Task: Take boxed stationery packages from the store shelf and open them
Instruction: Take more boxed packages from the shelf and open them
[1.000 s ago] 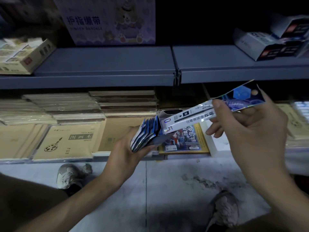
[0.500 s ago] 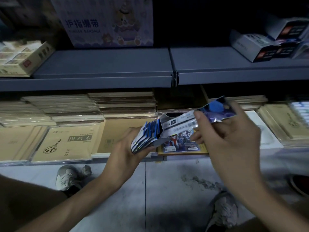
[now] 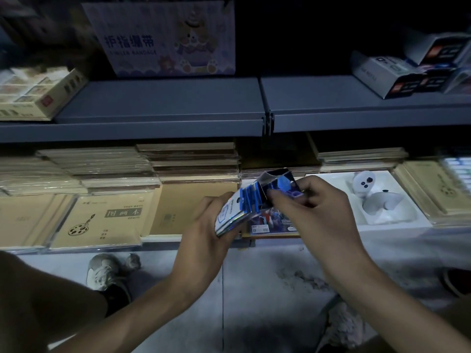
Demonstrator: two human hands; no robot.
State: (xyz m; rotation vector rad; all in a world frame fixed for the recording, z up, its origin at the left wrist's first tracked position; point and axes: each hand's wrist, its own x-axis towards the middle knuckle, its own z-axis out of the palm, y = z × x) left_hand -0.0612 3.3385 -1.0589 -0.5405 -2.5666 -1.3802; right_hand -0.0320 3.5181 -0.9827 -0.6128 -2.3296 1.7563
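Upper shelf: grey and dim, with a cream box at its left end.
Lower shelf, left: tan sketchbooks lie flat along the front, and more are stacked behind them.
Left hand: the fingers curl round a bundle of flat, blue-edged stationery packs. It holds them fanned, just in front of the lower shelf's edge.
Single pack: it has a blue hexagon print and touches the far end of the bundle, with a grey box flap showing behind it.
Right hand: thumb and fingertips pinch the single pack.
Lower shelf, right: a white tray holds white moulded pieces.
Step in hand: the package looks to be off the shelf and already opened, and its contents are being sorted. I cannot tell whether the single pack is going in or coming out.
Next move: the left hand needs a firm hold so the fan does not spill. The right hand needs a clean slide along the neighbouring pack, and the dim light means working by feel.
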